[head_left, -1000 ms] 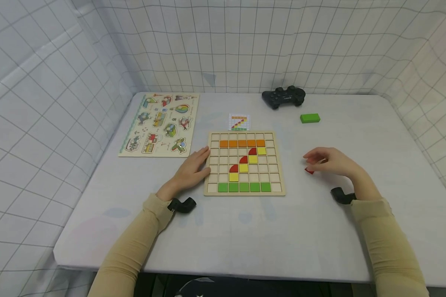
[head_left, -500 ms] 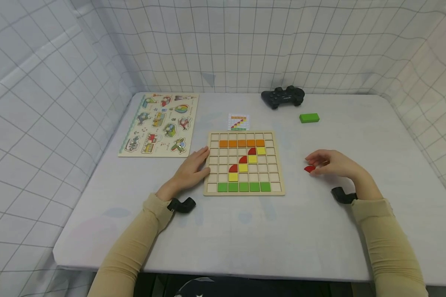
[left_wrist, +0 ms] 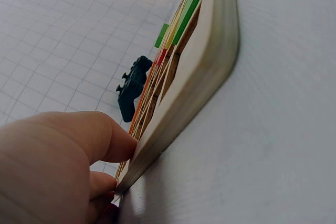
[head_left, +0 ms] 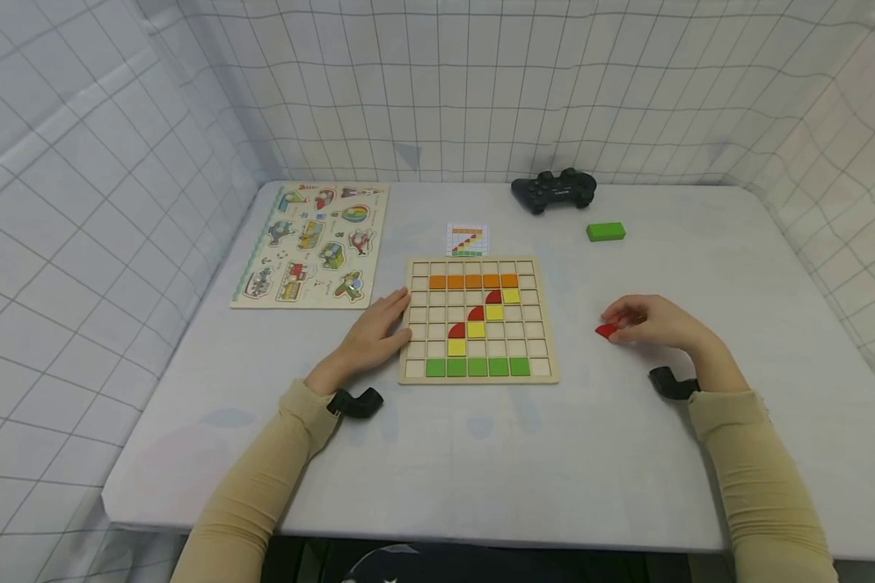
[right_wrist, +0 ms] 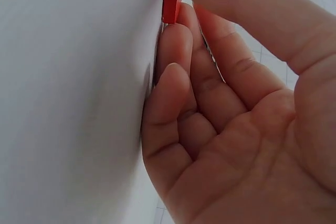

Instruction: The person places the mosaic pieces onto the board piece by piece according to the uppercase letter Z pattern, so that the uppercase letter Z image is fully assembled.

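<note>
In the head view, my left hand (head_left: 372, 332) rests against the left edge of a wooden grid board (head_left: 481, 381). Its thumb lies on the rim and its fingers stretch along the side, as the left wrist view also shows. Set in the board are a row of orange tiles (head_left: 474, 282), a diagonal of yellow tiles (head_left: 475, 329) with red quarter-round tiles (head_left: 476, 313), and a green row (head_left: 477, 368). To the board's right, my right hand (head_left: 652, 321) pinches a red quarter-round tile (head_left: 604, 330) at the tabletop; the other fingers curl beneath the thumb (right_wrist: 252, 9).
A small pattern card (head_left: 467, 240) lies just behind the board. At the back left is a picture puzzle board (head_left: 309, 247). A black game controller (head_left: 554, 189) and a green block (head_left: 605, 231) stand at the back right. Gridded white cloth surrounds the table.
My right hand has shifted slightly toward me, and the red tile has turned so that more of it shows past the fingertips. My left hand has stayed on the board's edge.
</note>
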### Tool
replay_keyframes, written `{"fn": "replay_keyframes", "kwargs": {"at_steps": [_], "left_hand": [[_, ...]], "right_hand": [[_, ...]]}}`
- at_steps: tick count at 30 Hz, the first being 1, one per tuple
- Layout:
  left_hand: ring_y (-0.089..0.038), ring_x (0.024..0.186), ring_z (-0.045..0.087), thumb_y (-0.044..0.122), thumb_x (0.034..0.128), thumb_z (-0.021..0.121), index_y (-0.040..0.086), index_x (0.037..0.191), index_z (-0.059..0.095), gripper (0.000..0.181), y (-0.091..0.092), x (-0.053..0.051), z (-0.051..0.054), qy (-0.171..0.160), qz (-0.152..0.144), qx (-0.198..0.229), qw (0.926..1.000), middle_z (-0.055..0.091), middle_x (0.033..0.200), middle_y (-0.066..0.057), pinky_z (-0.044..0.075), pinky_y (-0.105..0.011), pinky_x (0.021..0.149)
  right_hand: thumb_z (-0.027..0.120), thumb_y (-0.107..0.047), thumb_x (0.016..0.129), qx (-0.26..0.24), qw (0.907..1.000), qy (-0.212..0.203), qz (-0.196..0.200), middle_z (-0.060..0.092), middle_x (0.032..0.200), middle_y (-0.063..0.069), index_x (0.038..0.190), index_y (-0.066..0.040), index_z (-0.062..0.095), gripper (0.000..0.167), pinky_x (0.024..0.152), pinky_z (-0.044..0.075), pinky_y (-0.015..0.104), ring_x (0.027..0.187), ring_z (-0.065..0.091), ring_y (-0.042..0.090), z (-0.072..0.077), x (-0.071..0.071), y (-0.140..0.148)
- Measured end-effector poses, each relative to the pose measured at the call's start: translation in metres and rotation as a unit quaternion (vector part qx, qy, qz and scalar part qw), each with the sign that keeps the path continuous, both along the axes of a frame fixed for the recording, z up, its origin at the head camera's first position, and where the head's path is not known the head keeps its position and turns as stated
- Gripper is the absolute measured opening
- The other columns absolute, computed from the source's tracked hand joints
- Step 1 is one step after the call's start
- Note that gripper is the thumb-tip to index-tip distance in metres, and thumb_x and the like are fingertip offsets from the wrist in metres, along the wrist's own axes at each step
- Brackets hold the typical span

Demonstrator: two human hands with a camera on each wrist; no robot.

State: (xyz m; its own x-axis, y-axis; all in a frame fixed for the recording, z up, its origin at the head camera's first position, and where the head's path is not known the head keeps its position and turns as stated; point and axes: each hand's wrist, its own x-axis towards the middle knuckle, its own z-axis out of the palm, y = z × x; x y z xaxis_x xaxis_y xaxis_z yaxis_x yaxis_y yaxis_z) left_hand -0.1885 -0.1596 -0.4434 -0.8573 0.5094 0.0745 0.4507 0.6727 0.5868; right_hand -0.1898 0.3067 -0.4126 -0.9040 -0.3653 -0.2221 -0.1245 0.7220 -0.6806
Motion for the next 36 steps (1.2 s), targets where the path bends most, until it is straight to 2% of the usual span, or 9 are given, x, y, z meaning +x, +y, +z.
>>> {"fn": "replay_keyframes", "kwargs": {"at_steps": [10,16,19,26,32,36], "left_hand": [[-0.028,0.141,0.017,0.022,0.0932,0.047,-0.005,0.145,0.026,0.062,-0.002,0.000,-0.001,0.003,-0.001,-0.002,1.0000,0.021,0.153,-0.016,0.009,-0.035,0.117],[-0.029,0.141,0.017,0.022,0.0932,0.047,-0.005,0.145,0.026,0.062,-0.004,0.000,-0.001,0.004,0.000,0.002,1.0000,0.021,0.153,-0.017,0.009,-0.035,0.117],[-0.029,0.141,0.017,0.022,0.0932,0.047,-0.005,0.145,0.027,0.062,-0.004,0.000,-0.002,0.005,0.000,0.004,1.0000,0.021,0.153,-0.017,0.009,-0.035,0.117],[-0.029,0.141,0.017,0.022,0.0935,0.048,-0.005,0.145,0.027,0.062,-0.003,0.001,-0.001,0.002,-0.001,0.006,1.0000,0.021,0.153,-0.017,0.009,-0.035,0.117],[-0.029,0.141,0.017,0.022,0.0931,0.048,-0.005,0.145,0.027,0.062,-0.001,0.001,0.002,0.001,-0.002,0.008,1.0000,0.021,0.153,-0.017,0.009,-0.035,0.117],[-0.028,0.141,0.018,0.022,0.0928,0.049,-0.005,0.145,0.027,0.063,0.000,0.001,0.002,0.000,-0.003,0.008,1.0000,0.021,0.153,-0.017,0.009,-0.035,0.117]], "right_hand": [[0.075,-0.021,0.080,0.014,0.9998,-0.016,0.006,0.059,0.089,0.006,0.105,-0.006,0.067,0.031,0.069,0.043,0.030,0.081,0.050,0.020,0.004,-0.002,-0.013],[0.072,-0.024,0.083,0.035,0.9987,-0.022,0.030,0.056,0.081,0.003,0.096,-0.008,0.066,0.022,0.067,0.040,0.030,0.077,0.048,0.020,0.003,-0.014,-0.027],[0.069,-0.025,0.085,0.034,0.9988,-0.021,0.031,0.059,0.084,0.003,0.096,-0.008,0.066,0.020,0.069,0.039,0.031,0.080,0.047,0.020,0.004,-0.021,-0.036],[0.061,-0.017,0.089,-0.008,0.9992,-0.034,0.021,0.068,0.087,0.005,0.103,-0.004,0.063,0.019,0.073,0.044,0.032,0.083,0.056,0.023,0.014,-0.037,-0.066],[0.056,-0.016,0.093,-0.033,0.9960,-0.023,0.080,0.069,0.093,0.008,0.117,0.000,0.062,0.030,0.077,0.052,0.036,0.086,0.061,0.024,0.032,-0.041,-0.109],[0.056,-0.016,0.093,-0.022,0.9914,-0.013,0.128,0.069,0.099,0.006,0.122,-0.003,0.062,0.032,0.080,0.050,0.036,0.090,0.061,0.022,0.040,-0.042,-0.138]]}}
